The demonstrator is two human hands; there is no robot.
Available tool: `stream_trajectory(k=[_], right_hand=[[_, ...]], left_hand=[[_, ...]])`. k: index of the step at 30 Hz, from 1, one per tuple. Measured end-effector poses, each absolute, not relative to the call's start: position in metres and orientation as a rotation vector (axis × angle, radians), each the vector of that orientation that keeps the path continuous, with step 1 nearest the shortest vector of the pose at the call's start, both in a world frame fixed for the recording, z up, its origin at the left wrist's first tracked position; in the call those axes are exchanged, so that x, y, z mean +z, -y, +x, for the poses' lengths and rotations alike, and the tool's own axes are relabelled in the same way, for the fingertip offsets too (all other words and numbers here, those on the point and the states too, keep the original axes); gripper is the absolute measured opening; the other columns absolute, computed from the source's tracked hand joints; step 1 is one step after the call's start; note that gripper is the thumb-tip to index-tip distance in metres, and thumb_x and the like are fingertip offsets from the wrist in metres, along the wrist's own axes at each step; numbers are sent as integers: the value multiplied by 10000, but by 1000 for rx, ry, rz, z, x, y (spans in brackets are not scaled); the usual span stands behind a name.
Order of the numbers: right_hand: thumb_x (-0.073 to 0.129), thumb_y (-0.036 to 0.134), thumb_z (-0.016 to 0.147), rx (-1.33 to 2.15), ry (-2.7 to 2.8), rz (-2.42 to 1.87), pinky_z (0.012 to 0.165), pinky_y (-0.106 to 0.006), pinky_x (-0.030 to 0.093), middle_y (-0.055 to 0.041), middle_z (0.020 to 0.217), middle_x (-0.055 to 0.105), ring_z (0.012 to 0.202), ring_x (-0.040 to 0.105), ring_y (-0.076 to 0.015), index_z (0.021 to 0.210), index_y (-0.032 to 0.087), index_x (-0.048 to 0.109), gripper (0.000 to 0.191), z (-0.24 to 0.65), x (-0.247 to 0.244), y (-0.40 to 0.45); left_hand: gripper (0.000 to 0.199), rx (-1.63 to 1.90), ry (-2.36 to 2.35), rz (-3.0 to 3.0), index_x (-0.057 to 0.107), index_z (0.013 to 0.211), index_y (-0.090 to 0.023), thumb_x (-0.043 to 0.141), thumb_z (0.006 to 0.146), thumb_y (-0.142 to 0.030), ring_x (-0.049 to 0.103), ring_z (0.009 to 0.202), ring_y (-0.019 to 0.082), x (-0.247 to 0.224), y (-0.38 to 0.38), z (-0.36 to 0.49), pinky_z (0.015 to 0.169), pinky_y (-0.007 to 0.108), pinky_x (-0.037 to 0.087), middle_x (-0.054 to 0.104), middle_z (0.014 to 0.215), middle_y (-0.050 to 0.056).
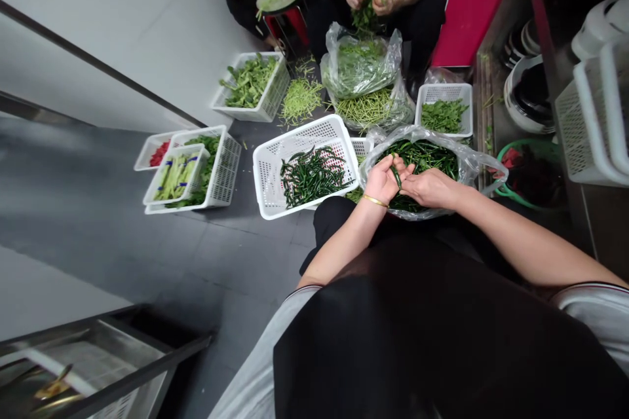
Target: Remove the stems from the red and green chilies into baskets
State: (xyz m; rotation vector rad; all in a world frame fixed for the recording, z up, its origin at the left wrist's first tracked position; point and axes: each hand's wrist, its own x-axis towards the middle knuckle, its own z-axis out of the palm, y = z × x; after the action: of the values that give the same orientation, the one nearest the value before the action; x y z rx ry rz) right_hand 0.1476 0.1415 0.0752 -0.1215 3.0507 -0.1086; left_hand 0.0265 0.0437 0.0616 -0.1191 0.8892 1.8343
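My left hand [384,180], with a gold bangle at the wrist, is closed around a green chili pepper [396,176]. My right hand [428,187] pinches at the lower end of the same pepper with its fingertips. Both hands are over a clear plastic bag [466,160] filled with long green chilies [432,156]. To the left of the bag, a white perforated basket [269,173] holds a heap of dark green chilies [314,177].
Two people sit opposite, one holding leafy greens [364,13]. Between us are a bag of greens [361,69], cut stems [301,99] on the floor and a basket of leaves [445,116]. More vegetable baskets [227,167] stand left; a green basin [515,193] and shelf stand right.
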Motion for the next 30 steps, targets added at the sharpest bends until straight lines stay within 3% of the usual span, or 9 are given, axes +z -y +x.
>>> stream_trajectory(k=[5,8,11,13,16,19,23,27,30], right_hand=[[404,552,969,-55,-2815,348,675,-278,416,-109,971,726,848,663,-219,1010,222,701,446,156,68,-158],[539,546,907,-48,-2656,458,692,-312,450,-158,1012,717,898,678,-272,1071,191,707,425,167,38,-158],[554,278,912,-110,-2588,378,695,-293,450,-159,983,726,910,684,-254,1017,155,727,236,170,15,-156],[513,171,900,-203,-2634,421,709,-278,449,-138,948,733,882,684,-227,953,147,735,229,167,14,-163],[521,227,911,-398,-2784,493,765,-266,458,-85,959,733,883,677,-199,1015,177,723,233,163,28,-179],[529,339,930,-331,-2848,521,772,-296,479,-112,1082,703,917,679,-223,1181,200,675,322,164,38,-178],[579,276,885,-148,-2586,340,711,-316,499,-160,1055,706,919,693,-270,1046,169,730,246,168,27,-146],[576,126,821,-91,-2500,342,760,-339,515,-198,1014,725,964,693,-287,997,113,741,241,161,20,-135],[598,206,827,-99,-2625,446,758,-342,519,-177,1055,722,969,686,-284,1048,153,727,262,153,28,-156]], left_hand=[[161,1748,-981,-158,563,784,-145,595,903,-248,296,439,37,64,-27,3,388,158,258,381,573,-42],[141,1665,-961,-43,566,820,-149,681,817,-230,328,443,27,60,-21,0,389,146,207,421,592,-47],[226,1581,-976,73,504,763,-156,723,707,-151,434,480,34,52,-23,8,408,134,216,532,646,-25],[271,1544,-1014,148,475,734,-160,734,662,-130,390,431,23,46,-27,14,395,136,184,526,606,-40],[277,1491,-1109,266,513,756,-160,769,652,-169,285,358,14,39,-31,22,369,149,134,409,485,-92],[300,1502,-1184,289,516,749,-165,793,679,-255,259,334,19,35,-33,23,358,156,135,306,429,-120],[320,1522,-1212,225,499,737,-169,794,707,-291,217,328,8,34,-32,21,362,152,104,257,430,-133],[277,1494,-1249,218,531,747,-158,783,729,-271,234,334,2,32,-29,19,366,153,98,323,456,-117],[234,1419,-1327,263,582,753,-136,790,722,-238,264,336,-9,30,-29,20,361,157,100,451,510,-75]])
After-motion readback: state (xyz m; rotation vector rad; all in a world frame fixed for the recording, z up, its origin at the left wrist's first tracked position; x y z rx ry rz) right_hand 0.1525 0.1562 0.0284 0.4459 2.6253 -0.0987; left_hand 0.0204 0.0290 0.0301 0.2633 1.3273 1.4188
